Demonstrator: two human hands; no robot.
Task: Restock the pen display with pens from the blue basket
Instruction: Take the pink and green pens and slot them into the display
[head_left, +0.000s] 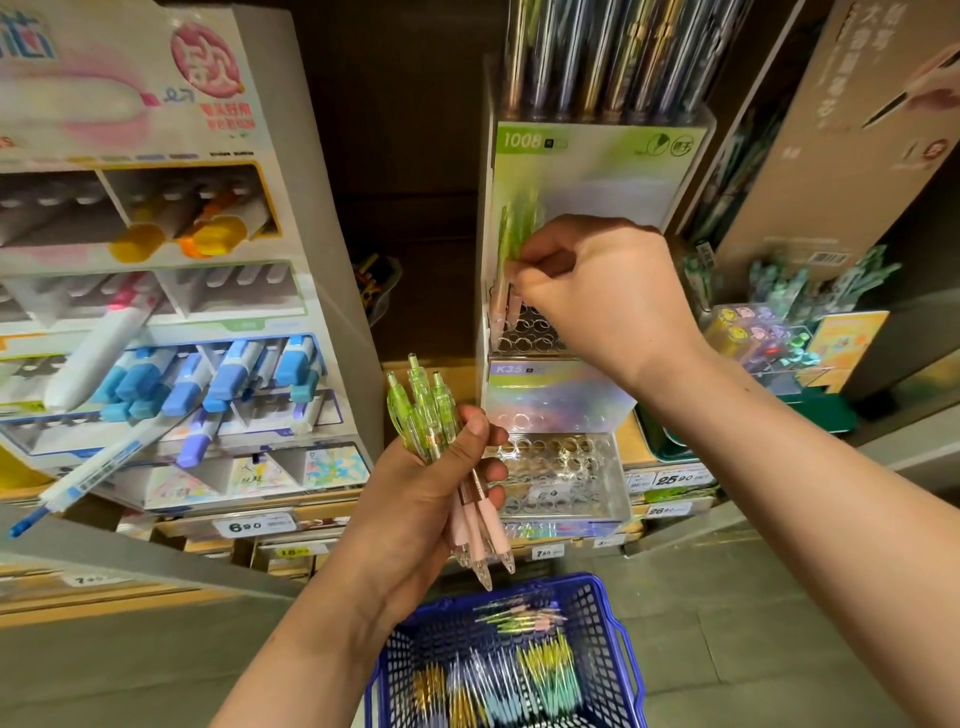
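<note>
Both forearms enter from the lower edge, nearest the viewer, with the blue basket (506, 654) below and between them on the floor; it holds loose pens in several colours.

Beyond the right-hand grip stands the pen display (597, 171), a clear tiered rack with a green card marked 1008. Directly under that grip lies the upper hole tray (535, 332), mostly empty. A second hole tray (561, 478), also largely empty, sits lower, just right of the left-hand grip. Well left of both grips stands a highlighter rack (171, 312), not part of this step.

The left hand (441, 488) is closed around a bundle of green pens (447, 457), clicker ends up, pink sleeves and tips pointing down toward the basket. The right hand (597, 291) pinches a single green pen (511, 244) between thumb and fingertips; the pen is blurred, its pink lower end at the tray's left edge. Whether the tip has entered a hole cannot be determined.

Procedure for the step in hand:
1. Keep the pen near upright, so the tip meets the hole squarely.
2. Guide the tip into a hole at the left edge; release only once the pen stands unaided.
3. Fill holes in sequence away from the edge, so seated pens do not obstruct the grip.
4. Hold the bundle firmly; a loose pen would likely fall into the basket.
</note>
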